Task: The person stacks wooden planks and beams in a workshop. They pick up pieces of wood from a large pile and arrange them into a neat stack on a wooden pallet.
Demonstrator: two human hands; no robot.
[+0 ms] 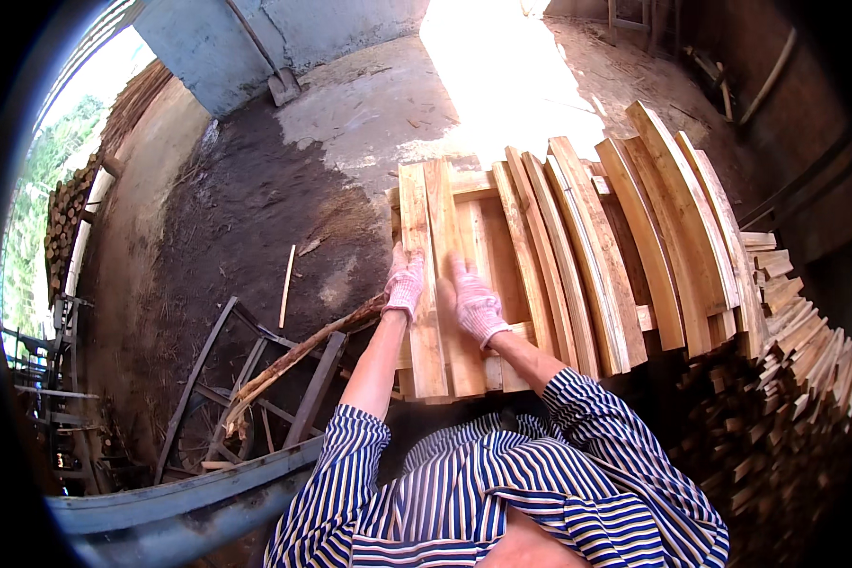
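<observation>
A shovel (276, 76) leans against the blue wall (208, 47); a metal frame (246, 379) and thin stick (287, 284) lie on the dirt floor (227, 218).

A: What carries the timber?
B: A stack of wooden planks (464, 213), built of crosswise layers, bears the top row. Two flat boards (433, 284) lie side by side at its left end; slanted boards (577, 256) lean on edge to their right.

A: And beneath?
B: A dirt and concrete floor (256, 208) supports the stack. On it lie a thin stick (287, 284), a rough branch (293, 358), and cut offcuts (805, 350) piled at right.
</observation>
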